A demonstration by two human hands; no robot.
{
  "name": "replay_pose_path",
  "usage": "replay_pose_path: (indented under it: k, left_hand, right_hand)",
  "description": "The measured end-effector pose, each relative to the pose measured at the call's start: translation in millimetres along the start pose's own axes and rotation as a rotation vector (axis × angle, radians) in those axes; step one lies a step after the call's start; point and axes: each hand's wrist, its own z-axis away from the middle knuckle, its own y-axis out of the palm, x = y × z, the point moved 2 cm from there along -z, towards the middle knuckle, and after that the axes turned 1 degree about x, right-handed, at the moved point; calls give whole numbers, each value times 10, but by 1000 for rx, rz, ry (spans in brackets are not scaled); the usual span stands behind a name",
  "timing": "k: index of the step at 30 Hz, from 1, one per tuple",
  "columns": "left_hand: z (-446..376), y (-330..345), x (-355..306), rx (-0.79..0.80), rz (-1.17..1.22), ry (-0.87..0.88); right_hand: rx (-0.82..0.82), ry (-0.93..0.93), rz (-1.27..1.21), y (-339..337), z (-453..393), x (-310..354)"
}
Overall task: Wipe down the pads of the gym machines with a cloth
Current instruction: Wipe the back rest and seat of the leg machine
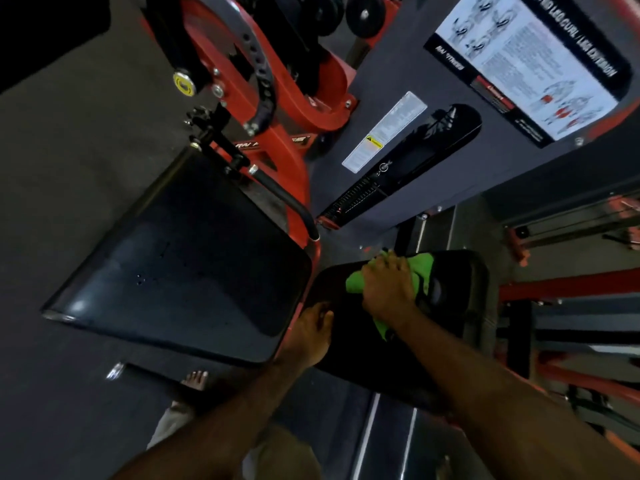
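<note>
Green cloth (391, 275) bunched under gripping right hand (389, 289) atop back pad (457, 306), unwiped length toward wrist; left hand (311, 336), fingers loosely curled, steadying pad's near edge.

We can read little here. On the large white instruction placard with a black border (530, 60), fixed to the dark grey metal shroud of the machine (398, 81), upside-down white letters spell "LEG CURL / LEG EXTENSION". The narrow white warning sticker with a yellow band (383, 132) below it is too blurred for us to read.
</note>
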Motion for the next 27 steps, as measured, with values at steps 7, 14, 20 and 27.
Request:
replay_pose_path:
  k: [7,14,20,27]
  left_hand:
    - [-159,62,379,-64,39,-65]
    - [-356,119,626,-95,92,-102]
    - [-461,177,1059,-197,160,-243]
    - [-764,133,1087,-257,210,-259]
  right_hand:
    - [149,-344,18,502,21,777]
    - [96,-219,24,625,-718,800]
    - [203,-455,96,741,-797,1232]
    - [130,-446,147,937,-1126,1424]
